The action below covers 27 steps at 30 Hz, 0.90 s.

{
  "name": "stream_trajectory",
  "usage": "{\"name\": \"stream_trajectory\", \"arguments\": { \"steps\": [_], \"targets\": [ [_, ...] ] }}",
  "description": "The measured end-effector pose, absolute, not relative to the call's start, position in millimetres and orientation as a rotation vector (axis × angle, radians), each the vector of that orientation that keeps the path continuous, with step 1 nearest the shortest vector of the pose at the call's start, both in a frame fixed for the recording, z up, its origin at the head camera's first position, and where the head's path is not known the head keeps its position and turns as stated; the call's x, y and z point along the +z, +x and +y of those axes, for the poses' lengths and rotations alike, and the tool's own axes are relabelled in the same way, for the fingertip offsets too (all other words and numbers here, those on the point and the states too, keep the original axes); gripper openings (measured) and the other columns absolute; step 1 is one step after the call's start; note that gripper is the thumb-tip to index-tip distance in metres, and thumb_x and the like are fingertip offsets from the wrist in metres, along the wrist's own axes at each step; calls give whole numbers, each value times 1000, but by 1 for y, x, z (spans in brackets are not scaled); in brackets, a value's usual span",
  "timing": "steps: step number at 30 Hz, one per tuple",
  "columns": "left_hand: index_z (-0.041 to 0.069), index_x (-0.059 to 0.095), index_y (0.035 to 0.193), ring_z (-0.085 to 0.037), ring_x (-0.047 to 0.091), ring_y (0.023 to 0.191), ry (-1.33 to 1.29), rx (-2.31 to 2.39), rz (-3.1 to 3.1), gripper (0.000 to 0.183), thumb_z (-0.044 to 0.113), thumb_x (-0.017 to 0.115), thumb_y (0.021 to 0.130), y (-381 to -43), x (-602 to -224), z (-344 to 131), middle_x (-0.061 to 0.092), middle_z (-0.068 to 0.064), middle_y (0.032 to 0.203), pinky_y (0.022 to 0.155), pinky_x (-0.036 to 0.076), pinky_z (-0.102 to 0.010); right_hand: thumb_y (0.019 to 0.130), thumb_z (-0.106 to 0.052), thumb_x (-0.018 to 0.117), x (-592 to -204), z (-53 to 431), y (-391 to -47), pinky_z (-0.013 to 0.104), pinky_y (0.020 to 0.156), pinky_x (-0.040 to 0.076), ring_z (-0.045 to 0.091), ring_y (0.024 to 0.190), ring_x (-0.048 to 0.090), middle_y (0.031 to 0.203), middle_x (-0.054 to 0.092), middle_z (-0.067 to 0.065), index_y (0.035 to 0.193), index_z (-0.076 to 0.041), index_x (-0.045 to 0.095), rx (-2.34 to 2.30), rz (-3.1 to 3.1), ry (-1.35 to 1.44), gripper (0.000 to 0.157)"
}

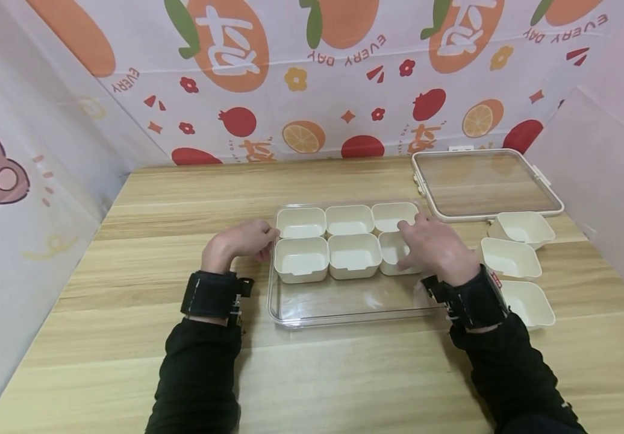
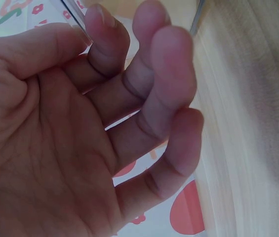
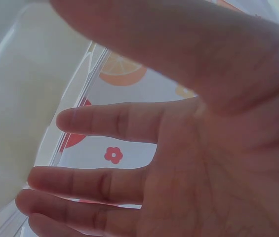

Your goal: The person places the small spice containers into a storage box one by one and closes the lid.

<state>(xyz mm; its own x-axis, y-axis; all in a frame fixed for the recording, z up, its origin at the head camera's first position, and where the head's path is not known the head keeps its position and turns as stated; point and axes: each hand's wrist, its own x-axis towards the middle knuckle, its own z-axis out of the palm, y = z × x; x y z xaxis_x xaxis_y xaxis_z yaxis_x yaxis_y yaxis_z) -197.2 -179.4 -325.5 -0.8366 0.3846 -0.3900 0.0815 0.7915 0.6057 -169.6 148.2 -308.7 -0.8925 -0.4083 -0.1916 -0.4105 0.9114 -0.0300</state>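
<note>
Snugly, six cream plastic cups [image 1: 354, 259] stood in two rows inside a clear tray [image 1: 339, 301] on the counter [image 1: 100, 301].
The left hand's [image 1: 244, 239] fingers pinched the tray's left rim; the right hand's [image 1: 439, 248] spread straight at the front-right cup [image 1: 390, 248]. An uneven push could have slid cups into the bare front strip; the wrist strap [image 1: 477, 301] risked bumping three loose cups [image 1: 511, 259].

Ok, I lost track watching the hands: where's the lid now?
In the head view, the lid lies at the back right of the table, just behind three loose cups and beyond the right hand.
</note>
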Motion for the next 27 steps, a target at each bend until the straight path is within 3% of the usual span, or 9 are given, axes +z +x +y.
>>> {"name": "stream_trajectory", "arguments": {
  "steps": [8,14,22,27],
  "targets": [
    [1,52,76,-23,56,71,350,803,2475,36,18,31,99,-198,-326,-179,57,-14,79,73,48,-41,68,-35,73,-308,148,-170,49,75,46,34,90,47,100,49,23,108,0,52,6,2877,-615,57],
    [0,52,76,-23,55,71,357,814,2470,36,18,30,99,-198,-325,-180,56,-14,78,71,49,-40,69,-38,73,-307,149,-170,48,75,46,33,91,47,103,48,22,114,0,50,-6,2861,-597,64],
    [0,52,76,-23,55,71,361,820,2460,36,18,30,99,-198,-325,-179,56,-14,78,70,49,-40,72,-42,70,-289,166,-164,55,86,39,39,110,38,124,37,27,133,-1,33,-218,2846,-504,82],
    [0,51,74,-24,55,72,363,826,2454,37,17,30,99,-198,-325,-180,55,-14,77,70,49,-39,76,-44,67,-277,180,-162,57,81,41,37,104,42,122,37,26,137,-4,28,-268,2853,-409,84]
  ]
}}
